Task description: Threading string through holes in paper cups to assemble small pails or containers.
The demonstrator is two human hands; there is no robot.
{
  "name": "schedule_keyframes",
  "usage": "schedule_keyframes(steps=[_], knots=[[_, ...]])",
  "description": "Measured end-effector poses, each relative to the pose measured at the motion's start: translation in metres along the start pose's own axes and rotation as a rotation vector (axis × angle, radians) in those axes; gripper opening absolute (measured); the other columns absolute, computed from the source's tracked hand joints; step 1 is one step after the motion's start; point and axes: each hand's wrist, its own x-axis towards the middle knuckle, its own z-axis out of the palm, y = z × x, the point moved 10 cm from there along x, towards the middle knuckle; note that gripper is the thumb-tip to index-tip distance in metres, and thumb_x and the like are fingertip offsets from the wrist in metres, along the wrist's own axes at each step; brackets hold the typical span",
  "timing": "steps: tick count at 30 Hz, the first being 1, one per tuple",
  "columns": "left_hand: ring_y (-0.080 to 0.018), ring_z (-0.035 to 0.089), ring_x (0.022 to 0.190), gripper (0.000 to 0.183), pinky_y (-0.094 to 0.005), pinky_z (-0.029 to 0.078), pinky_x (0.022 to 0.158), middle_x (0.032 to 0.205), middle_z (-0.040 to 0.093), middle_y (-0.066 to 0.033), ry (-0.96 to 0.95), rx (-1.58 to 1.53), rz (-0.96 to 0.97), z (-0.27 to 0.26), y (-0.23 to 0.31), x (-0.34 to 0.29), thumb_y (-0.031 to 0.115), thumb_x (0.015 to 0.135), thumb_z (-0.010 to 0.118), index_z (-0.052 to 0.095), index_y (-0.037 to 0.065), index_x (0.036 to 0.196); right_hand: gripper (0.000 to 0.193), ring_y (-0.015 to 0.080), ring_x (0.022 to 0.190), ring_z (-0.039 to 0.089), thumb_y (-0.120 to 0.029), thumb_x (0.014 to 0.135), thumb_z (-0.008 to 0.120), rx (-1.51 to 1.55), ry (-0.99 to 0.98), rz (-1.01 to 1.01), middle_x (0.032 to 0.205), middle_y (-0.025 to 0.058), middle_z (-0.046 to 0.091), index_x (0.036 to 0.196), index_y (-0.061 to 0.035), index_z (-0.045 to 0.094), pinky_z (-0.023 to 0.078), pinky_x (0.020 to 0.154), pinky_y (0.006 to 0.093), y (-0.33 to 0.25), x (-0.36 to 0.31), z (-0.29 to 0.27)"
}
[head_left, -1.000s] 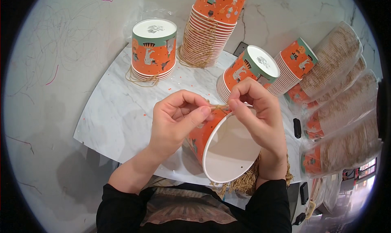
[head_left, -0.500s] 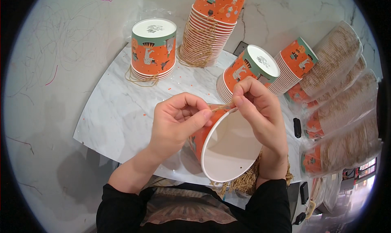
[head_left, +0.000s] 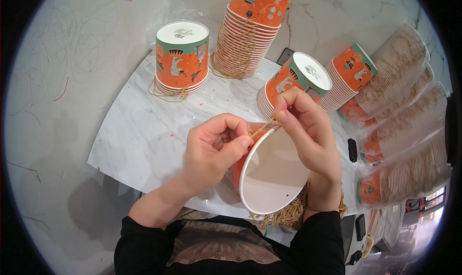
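On the pale desk [head_left: 139, 145], near its front edge, a big orange paper bucket [head_left: 272, 179] is tipped over. By the left hand [head_left: 211, 150] and the right hand [head_left: 310, 135], a little apart, a thin string [head_left: 262, 129] is pinched near the rim. It is best pulled gently, so the paper is not torn.

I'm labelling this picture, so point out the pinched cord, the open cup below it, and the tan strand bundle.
Pinched cord [head_left: 262, 128]: head view, its exposed middle stretch.
Open cup [head_left: 274, 176]: head view, its white inner wall.
Tan strand bundle [head_left: 292, 212]: head view, its visible strands.
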Motion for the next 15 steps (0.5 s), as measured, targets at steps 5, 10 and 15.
schedule_keyframes(steps=[5, 10, 15], knots=[[-0.0103, 0.061, 0.086, 0.007, -0.0265, 0.051, 0.080, 0.093, 0.066, -0.0053, 0.059, 0.191, 0.188, -0.002, 0.014, -0.003, -0.003, 0.090, 0.063, 0.062, -0.002, 0.097, 0.007, 0.0109, 0.086, 0.053, -0.005, 0.098, 0.058, 0.020, 0.006, -0.002, 0.091, 0.0039, 0.054, 0.098, 0.0016, 0.056, 0.045, 0.078, 0.0250, -0.001, 0.002, 0.003], [-0.0183, 0.063, 0.083, 0.013, -0.0305, 0.051, 0.078, 0.089, 0.066, -0.0091, 0.082, 0.430, 0.402, 0.001, 0.032, -0.007, -0.006, 0.078, 0.066, 0.062, -0.001, 0.090, 0.007, 0.0105, 0.086, 0.054, -0.006, 0.098, 0.058, 0.022, 0.013, 0.024, 0.092, 0.0036, 0.055, 0.097, 0.0013, 0.056, 0.045, 0.077, 0.0249, 0.002, 0.001, 0.002], [-0.0209, 0.064, 0.077, 0.016, -0.0314, 0.052, 0.075, 0.087, 0.067, -0.0096, 0.048, 0.628, 0.559, 0.009, 0.046, -0.012, -0.007, 0.075, 0.067, 0.062, 0.000, 0.088, 0.008, 0.0093, 0.086, 0.053, -0.007, 0.099, 0.058, 0.074, -0.005, -0.020, 0.091, 0.0027, 0.055, 0.099, 0.0002, 0.056, 0.044, 0.076, 0.0245, 0.004, 0.000, 0.004]])
